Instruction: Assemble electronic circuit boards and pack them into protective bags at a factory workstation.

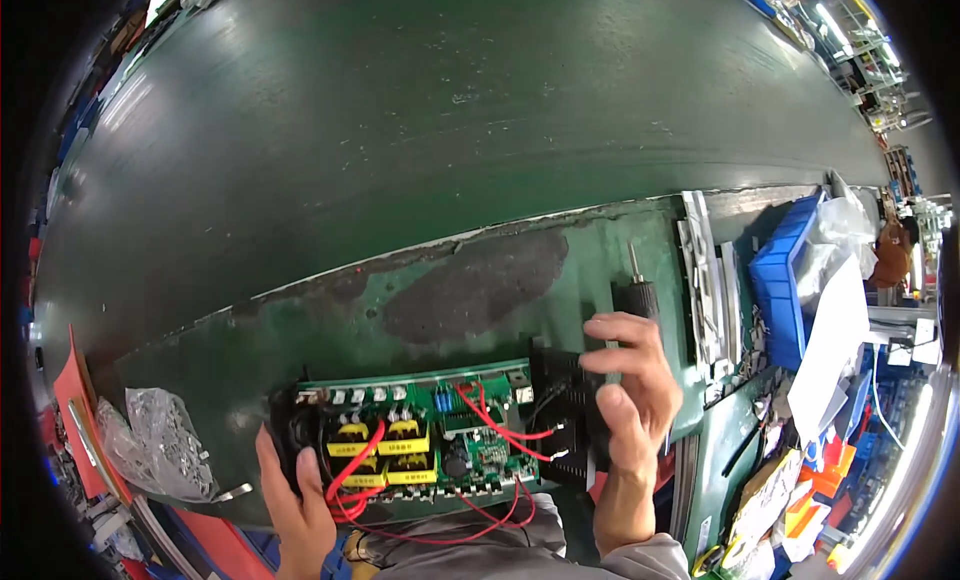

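Observation:
A green circuit board [500, 420] with yellow-wrapped transformers [385, 448] and loose red wires [510, 435] lies near the front edge of the bench. My left hand [297, 495] is closed around its left end, thumb and fingers on either side of a black end piece [290, 410]. At the other end is a black slotted panel [562, 420]. Just right of that panel my right hand [640, 390] is raised, fingers apart and curved, with nothing visible in them. Beyond its fingertips is a black-handled tool with a thin metal shaft [640, 285], partly hidden by the hand.
Grey metal strips [708, 280] lie in a stack to the right, beside a blue bin [785, 280] with clear plastic and white paper. A clear bag of small metal parts [165, 445] sits at the left. A raised dark green surface [480, 110] spans the far side.

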Tool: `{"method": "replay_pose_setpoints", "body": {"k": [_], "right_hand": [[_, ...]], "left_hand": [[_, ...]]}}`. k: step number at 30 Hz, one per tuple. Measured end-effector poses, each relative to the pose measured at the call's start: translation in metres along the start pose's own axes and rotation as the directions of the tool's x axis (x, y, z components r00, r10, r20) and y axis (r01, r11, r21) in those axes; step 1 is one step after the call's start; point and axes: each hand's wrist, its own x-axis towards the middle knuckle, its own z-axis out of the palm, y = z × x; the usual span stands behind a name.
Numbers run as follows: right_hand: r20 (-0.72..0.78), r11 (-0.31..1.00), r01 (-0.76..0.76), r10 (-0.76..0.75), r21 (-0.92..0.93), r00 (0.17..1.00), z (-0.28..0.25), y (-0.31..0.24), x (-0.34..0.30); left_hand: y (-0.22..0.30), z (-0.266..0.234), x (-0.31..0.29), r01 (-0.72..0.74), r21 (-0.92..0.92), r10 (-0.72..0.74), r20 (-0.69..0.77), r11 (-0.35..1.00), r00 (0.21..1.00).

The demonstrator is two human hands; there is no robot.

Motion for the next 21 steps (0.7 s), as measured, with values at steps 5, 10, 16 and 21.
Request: {"method": "replay_pose_setpoints", "body": {"k": [5,10,16,21], "right_hand": [[0.188,0.983,0.100,-0.070,-0.153,0.980,0.016,-0.009,0.031],[0.158,0.998,0.010,0.001,-0.069,0.987,0.015,0.005,0.025],[0.229,0.992,-0.114,0.123,-0.049,0.966,0.023,0.009,0.031],[0.180,0.972,-0.152,0.184,-0.182,0.966,0.023,0.016,0.023]], "left_hand": [[-0.013,-0.013,-0.012,0.130,0.088,-0.137,0.069,0.988,0.988],[-0.017,-0.020,-0.021,0.156,0.299,-0.192,0.097,0.941,0.976],[0.010,-0.007,0.015,0.045,-0.144,-0.026,0.135,0.989,0.990],[-0.009,0.003,0.003,0.037,-0.127,-0.019,0.139,0.991,0.990]]}}
